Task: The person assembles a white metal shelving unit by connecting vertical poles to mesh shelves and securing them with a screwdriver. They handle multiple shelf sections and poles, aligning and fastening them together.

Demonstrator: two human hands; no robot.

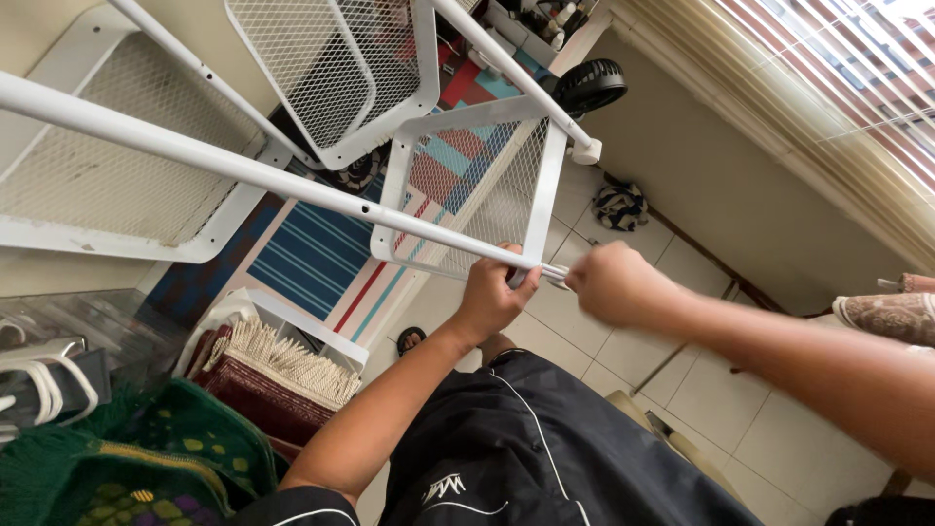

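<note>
Two hands at the end of a white metal pole on a mesh shelf rack.

The white pole (292,180) runs slantwise from the upper left to the middle, with a mesh shelf (467,185) fixed near its lower end, over the tiled floor. The left hand (497,292) is clenched around the pole just under the shelf's frame; the right hand (609,282) is closed on the pole's tip, though what its fingertips pinch there cannot be told. Two more mesh shelves (321,68) and a second pole (516,73) crowd in above and to the left. A striped rug (321,253) lies beneath, folded fringed rugs (273,375) sit lower left, and window blinds (838,88) close off the right. Bare tiles (740,390) give room lower right.
</note>
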